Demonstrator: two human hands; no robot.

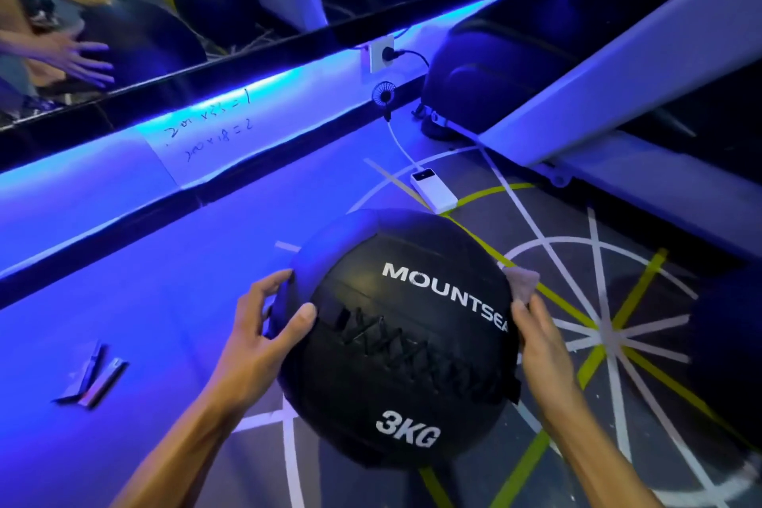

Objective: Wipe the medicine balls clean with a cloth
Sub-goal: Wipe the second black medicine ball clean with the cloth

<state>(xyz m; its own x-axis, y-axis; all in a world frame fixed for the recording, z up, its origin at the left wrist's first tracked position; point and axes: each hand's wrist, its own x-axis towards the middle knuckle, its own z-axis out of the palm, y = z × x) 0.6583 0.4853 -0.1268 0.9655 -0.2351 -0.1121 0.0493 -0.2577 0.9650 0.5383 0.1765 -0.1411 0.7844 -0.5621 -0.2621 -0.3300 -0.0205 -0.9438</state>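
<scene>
A black medicine ball [396, 342] marked "MOUNTSEA" and "3KG" fills the middle of the head view, held off the floor between both hands. My left hand [268, 326] grips its left side, thumb on the front near the laced seam. On the right side my right hand [540, 346] presses a small pale cloth [524, 283] against the ball; only the cloth's top corner shows above my fingers.
A white power bank [433, 191] with a cable and a small fan [383, 95] lie on the floor behind the ball. Another dark ball [725, 346] sits at the right edge. A machine base [577, 103] stands at back right. A mirror [123, 25] runs along the blue-lit wall. Small strips [92, 379] lie at left.
</scene>
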